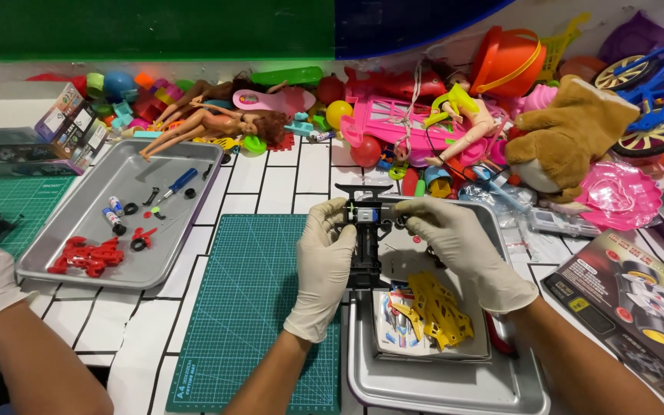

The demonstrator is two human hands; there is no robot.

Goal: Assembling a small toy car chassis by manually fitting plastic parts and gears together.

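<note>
I grip the black toy car chassis [366, 230] with both gloved hands, left hand [323, 265] closed at its 9 o'clock side, right hand [463, 250] at 3 o'clock, steadying it level over the metal tray [439, 384].

Centre frame: both hands, left hand [323, 265] and right hand [466, 250], in cream gloves, on a black toy car chassis [368, 238]. Lower centre: green cutting mat [247, 307] with pale grid lines. Counter [270, 180] white, dark-lined tile pattern. Left: silver tray [163, 261] with red plastic parts [86, 256]. Right of centre: yellow parts frame [436, 307]. Upper right: brown plush toy [570, 134], blue toy bicycle [659, 77], orange bucket [505, 61].
</note>
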